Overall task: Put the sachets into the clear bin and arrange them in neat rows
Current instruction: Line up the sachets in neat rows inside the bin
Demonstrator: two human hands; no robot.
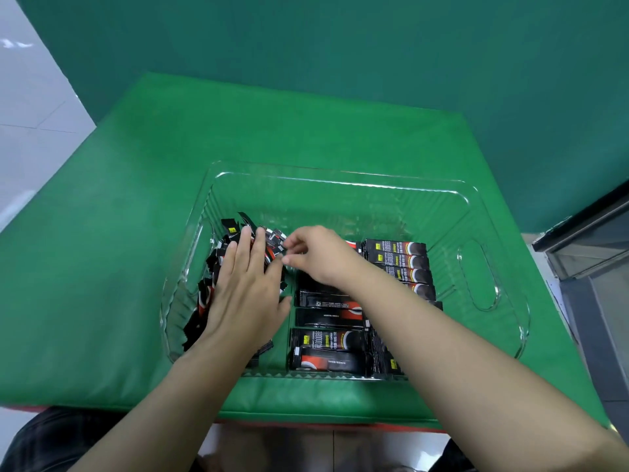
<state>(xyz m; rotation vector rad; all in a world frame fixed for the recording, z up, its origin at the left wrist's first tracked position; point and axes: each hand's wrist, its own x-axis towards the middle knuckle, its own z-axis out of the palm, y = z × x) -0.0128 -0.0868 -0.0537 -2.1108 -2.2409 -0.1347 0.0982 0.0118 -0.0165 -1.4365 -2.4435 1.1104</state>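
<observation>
A clear plastic bin (340,180) stands on the green mat. Black and red sachets fill its near half. A loose heap of sachets (218,264) lies against the bin's left wall. My left hand (248,287) rests flat on that heap, fingers straight. Two rows of sachets lie flat to the right: one in the middle (326,349) and one further right (401,264). My right hand (316,253) reaches across the rows and pinches the end of a sachet (276,240) at the top of the heap. My right forearm covers part of both rows.
The green mat (136,233) covers a table whose near edge runs just below the bin. The bin's far half holds nothing. A dark cabinet or frame (592,253) stands at the right. White floor tiles show at the left.
</observation>
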